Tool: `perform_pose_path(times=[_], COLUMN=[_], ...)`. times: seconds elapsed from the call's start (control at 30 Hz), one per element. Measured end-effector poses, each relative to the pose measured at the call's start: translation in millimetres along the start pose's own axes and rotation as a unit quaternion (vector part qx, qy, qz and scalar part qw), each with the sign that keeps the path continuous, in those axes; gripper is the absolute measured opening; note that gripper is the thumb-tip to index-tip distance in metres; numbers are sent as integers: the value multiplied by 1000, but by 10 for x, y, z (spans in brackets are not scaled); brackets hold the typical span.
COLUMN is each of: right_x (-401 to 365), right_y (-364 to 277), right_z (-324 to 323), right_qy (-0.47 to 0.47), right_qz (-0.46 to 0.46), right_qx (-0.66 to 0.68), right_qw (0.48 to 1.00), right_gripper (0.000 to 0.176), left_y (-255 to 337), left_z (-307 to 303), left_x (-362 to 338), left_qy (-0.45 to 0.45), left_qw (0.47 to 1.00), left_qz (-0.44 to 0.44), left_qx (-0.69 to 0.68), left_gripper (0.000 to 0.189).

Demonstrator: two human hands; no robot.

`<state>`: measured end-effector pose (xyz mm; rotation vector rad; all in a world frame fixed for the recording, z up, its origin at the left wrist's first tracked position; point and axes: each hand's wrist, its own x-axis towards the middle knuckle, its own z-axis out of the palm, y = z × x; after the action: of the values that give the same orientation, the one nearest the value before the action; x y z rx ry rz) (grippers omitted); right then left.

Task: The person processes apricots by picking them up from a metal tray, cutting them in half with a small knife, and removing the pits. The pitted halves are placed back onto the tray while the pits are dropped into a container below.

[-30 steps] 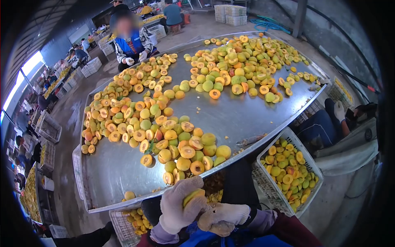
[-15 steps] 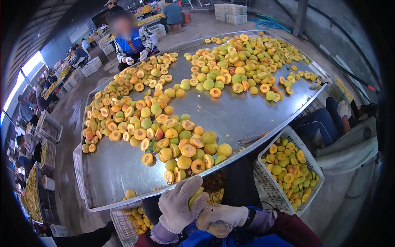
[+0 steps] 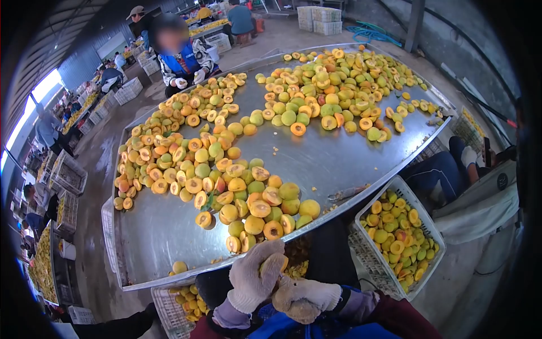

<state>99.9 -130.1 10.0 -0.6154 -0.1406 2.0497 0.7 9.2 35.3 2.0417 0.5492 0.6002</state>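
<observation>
Both of my hands wear off-white work gloves and meet low in front of me, just below the near edge of the metal table. My left hand is closed around a yellow peach, of which only a sliver shows between thumb and fingers. Against it, my right hand is curled shut; whatever it grips is hidden by the glove. Nearest to them on the table lies a heap of halved and whole peaches, orange-yellow and green, some with their pits showing.
A metal-ended hand tool lies at the table's near edge. To the right stands a plastic crate of peach halves; another crate is below left. A co-worker sits across the table, and another person's leg is at right.
My left hand has turned and shifted slightly right, closing further over the peach, so less of it shows. The right hand stays nearly in place. A person at far left has moved.
</observation>
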Motion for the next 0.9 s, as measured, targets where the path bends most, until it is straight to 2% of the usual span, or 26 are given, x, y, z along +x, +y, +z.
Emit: perform_pose_path(times=[0.03,0.1,0.13,0.2,0.23,0.3,0.33,0.37,0.4,0.43,0.57,0.6,0.63,0.7,0.73,0.77,0.83,0.87,0.9], right_x=[0,9,15,37,48,71,73,73,77,89,114,112,130,143,19,-1,-5,67,221], right_y=[-4,24,32,55,54,-55,-100,-142,-168,-163,-150,-158,-130,-54,-234,-350,-542,-658,-714], right_z=[-13,-26,-36,-53,-29,57,97,142,163,155,185,201,136,-61,38,32,-41,-134,-375], right_qy=[2,-32,-31,-58,-59,44,46,86,124,123,197,229,230,309,331,333,354,371,377], right_qz=[0,-16,-14,5,5,-17,-20,-20,-18,-18,-61,-77,-77,-275,-221,-224,-187,-166,-170], right_qx=[1,36,36,84,87,-4,-4,-66,-130,-131,-262,-312,-312,-289,-237,-236,-282,-337,-336], right_qw=[1000,999,999,995,994,999,999,994,984,984,943,919,919,863,886,885,872,849,846], right_gripper=[19,19,19,20,20,24,24,25,26,26,30,31,31,31,28,28,26,32,32], left_y=[10,91,135,199,131,-58,8,-11,-43,-66,-125,-189,-237,-295,-383,-501,-634,-653,-658], left_z=[8,-4,-27,-83,-66,5,7,21,29,30,65,76,74,4,-90,-108,-116,-89,-51], left_x=[14,60,99,165,117,52,39,33,20,7,-37,-40,-43,-37,-55,-66,-131,-173,-205], left_qy=[-1,-43,-42,-142,-144,-17,-4,-5,14,35,55,74,92,149,159,187,174,169,165], left_qw=[1000,993,993,975,974,995,988,987,976,959,943,936,927,888,840,828,820,820,823], left_qz=[-1,-27,-28,-149,-152,-80,-125,-125,-139,-152,-171,-191,-211,-213,-273,-287,-270,-269,-281], left_qx=[-2,105,103,86,87,-54,-95,-97,-168,-237,-279,-288,-296,-381,-441,-445,-474,-476,-465], left_gripper=[26,26,26,29,29,27,30,30,31,32,34,34,35,40,46,53,56,56,59])
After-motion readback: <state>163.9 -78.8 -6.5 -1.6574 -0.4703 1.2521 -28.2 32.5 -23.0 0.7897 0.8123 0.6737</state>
